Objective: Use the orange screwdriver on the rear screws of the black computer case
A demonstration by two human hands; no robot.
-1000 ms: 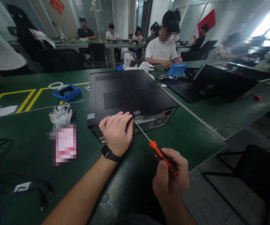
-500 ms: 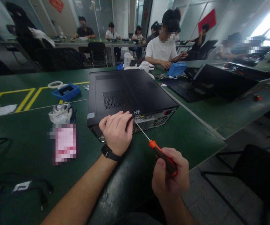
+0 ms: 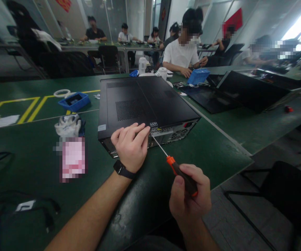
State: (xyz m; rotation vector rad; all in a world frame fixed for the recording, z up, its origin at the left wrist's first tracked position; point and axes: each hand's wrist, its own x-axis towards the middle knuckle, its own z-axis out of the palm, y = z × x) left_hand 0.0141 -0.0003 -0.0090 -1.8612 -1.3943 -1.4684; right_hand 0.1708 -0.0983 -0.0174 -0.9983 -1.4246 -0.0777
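Observation:
A black desktop computer case (image 3: 142, 101) lies flat on the green table (image 3: 22, 164), its rear panel facing me. My left hand (image 3: 129, 146) rests on the case's near edge, fingers curled over the rear panel; a dark watch sits on that wrist. My right hand (image 3: 189, 200) is closed round the orange and black handle of a screwdriver (image 3: 178, 170). Its thin shaft runs up and left, and the tip meets the rear panel just beside my left fingertips.
White gloves (image 3: 68, 126) and a blurred pink item (image 3: 73, 158) lie left of the case. A blue tray (image 3: 74, 101) sits farther back on yellow floor-style markings. Another opened black case (image 3: 241, 90) lies at the right. Several people sit at tables behind. A black chair (image 3: 286, 195) stands at the right.
Almost nothing has moved. My right hand has shifted its grip on the screwdriver handle slightly, and my left fingers have stretched a little toward the tip.

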